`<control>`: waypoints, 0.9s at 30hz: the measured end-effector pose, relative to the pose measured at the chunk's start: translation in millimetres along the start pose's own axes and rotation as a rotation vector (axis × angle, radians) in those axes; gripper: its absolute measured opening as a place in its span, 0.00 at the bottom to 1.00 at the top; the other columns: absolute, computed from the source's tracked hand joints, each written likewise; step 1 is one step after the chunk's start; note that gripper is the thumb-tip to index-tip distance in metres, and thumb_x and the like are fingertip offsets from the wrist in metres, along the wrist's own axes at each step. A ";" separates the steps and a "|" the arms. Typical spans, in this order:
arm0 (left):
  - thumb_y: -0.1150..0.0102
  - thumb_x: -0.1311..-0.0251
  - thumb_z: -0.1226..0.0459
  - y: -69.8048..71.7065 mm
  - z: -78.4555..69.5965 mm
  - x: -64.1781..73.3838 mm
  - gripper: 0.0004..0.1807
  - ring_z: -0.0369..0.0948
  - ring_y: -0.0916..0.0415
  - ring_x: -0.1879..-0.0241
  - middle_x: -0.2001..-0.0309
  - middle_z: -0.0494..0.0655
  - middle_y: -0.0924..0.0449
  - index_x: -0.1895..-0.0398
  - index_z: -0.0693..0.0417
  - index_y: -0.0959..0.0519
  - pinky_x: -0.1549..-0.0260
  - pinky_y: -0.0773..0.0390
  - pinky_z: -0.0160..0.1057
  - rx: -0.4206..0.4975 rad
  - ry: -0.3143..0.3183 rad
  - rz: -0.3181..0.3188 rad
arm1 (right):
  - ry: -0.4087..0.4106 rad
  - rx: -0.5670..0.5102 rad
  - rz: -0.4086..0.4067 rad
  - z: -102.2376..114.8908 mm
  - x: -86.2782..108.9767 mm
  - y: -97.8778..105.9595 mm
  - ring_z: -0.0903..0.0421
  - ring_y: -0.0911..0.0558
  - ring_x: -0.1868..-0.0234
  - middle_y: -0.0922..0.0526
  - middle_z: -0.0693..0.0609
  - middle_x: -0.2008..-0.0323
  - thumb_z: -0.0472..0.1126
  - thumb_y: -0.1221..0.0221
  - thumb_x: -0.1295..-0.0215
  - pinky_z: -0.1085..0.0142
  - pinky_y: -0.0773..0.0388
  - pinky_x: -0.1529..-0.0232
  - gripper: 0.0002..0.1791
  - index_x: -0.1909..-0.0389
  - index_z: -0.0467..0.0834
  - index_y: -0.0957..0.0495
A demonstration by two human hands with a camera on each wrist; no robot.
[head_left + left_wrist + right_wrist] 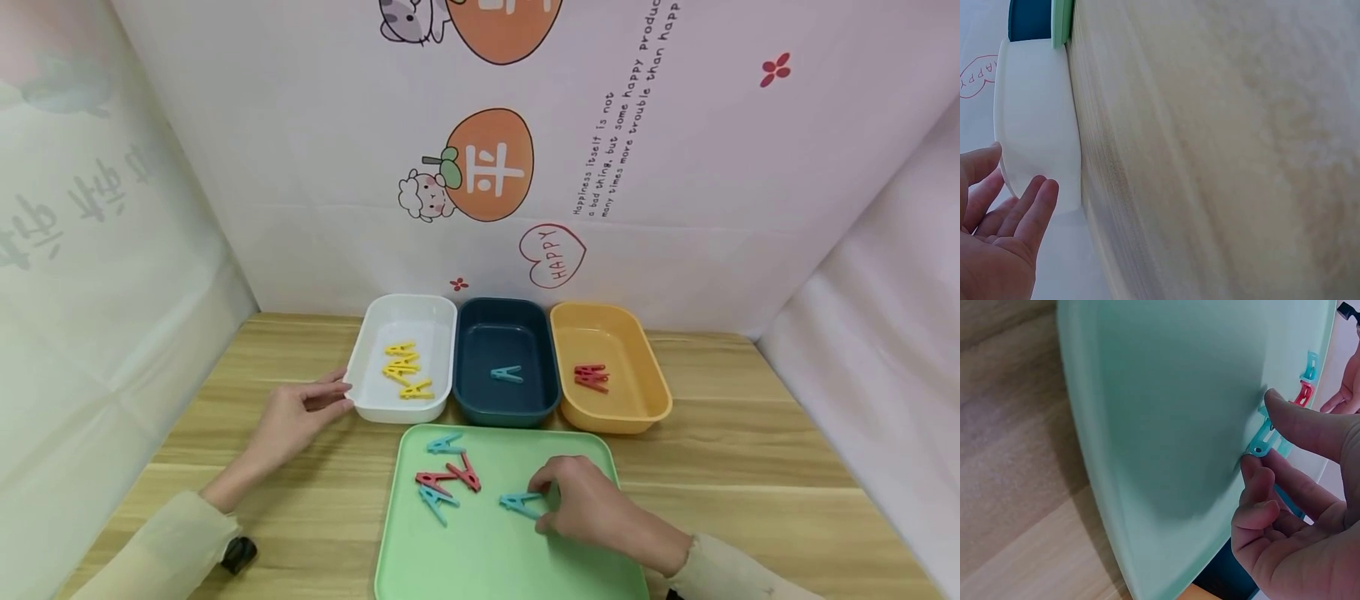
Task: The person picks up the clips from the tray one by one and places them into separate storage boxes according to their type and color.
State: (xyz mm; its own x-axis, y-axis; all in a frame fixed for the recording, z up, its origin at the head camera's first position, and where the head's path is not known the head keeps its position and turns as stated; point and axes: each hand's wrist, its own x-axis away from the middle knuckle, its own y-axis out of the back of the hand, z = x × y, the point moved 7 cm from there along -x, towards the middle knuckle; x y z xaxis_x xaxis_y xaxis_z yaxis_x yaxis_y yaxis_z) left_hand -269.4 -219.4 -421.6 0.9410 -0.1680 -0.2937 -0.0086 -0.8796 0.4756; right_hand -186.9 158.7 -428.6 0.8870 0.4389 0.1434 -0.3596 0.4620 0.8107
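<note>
I see the light-blue clothespin [510, 502] as a slim plastic A-shape, its two legs spread toward the right hand [588, 504]. Thumb and forefinger curl in from either side and pinch it at the leg ends, its narrow end pointing away from the palm. It is at the middle of the pale green tray [465, 571] — from here I cannot tell whether it is lifted. To its left on the tray I count two other blue clips [445, 444] and two red clips [465, 473]. On my other side, the left hand [300, 417] has its thumb apart from the relaxed fingers, which touch the outer wall of the white bin [397, 414] holding yellow clips [416, 390]
</note>
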 end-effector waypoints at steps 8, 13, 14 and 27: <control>0.26 0.35 0.66 0.9 -0.8 0.0 0.16 0.51 0.14 0.48 0.35 0.58 0.21 0.47 0.66 0.13 0.58 0.16 0.27 -0.018 -0.006 0.001 | -0.018 0.020 -0.008 -3.5 0.9 0.4 0.57 0.22 0.65 0.17 0.60 0.68 0.34 0.17 0.57 0.57 0.19 0.59 0.17 0.64 0.45 0.09; 0.26 0.35 0.66 0.5 -0.8 0.4 0.16 0.51 0.14 0.48 0.35 0.57 0.21 0.47 0.66 0.12 0.58 0.16 0.27 -0.018 0.001 0.002 | 0.008 0.022 -0.031 -3.9 2.6 2.2 0.58 0.22 0.65 0.17 0.60 0.68 0.34 0.17 0.57 0.61 0.20 0.61 0.16 0.64 0.45 0.09; 0.26 0.35 0.66 0.3 -0.7 0.6 0.16 0.51 0.14 0.48 0.35 0.57 0.21 0.47 0.66 0.12 0.58 0.16 0.27 -0.018 0.002 0.002 | 0.005 0.015 -0.031 -4.7 3.0 2.5 0.58 0.22 0.65 0.17 0.60 0.67 0.34 0.17 0.56 0.61 0.20 0.61 0.16 0.64 0.45 0.09; 0.26 0.35 0.66 -0.1 -0.2 0.6 0.16 0.52 0.14 0.47 0.35 0.58 0.21 0.47 0.66 0.12 0.58 0.16 0.27 -0.016 0.007 0.001 | 0.016 -0.096 -0.065 -14.6 9.1 10.4 0.60 0.28 0.76 0.13 0.57 0.64 0.33 0.20 0.50 0.67 0.29 0.75 0.17 0.58 0.43 0.10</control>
State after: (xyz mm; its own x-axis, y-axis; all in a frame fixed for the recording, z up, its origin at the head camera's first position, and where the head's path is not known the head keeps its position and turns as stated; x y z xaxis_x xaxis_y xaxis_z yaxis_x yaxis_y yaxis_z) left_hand -268.8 -219.3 -421.6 0.9433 -0.1659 -0.2874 -0.0044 -0.8722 0.4891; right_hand -186.9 178.8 -427.2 0.9047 0.4180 0.0827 -0.3288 0.5614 0.7595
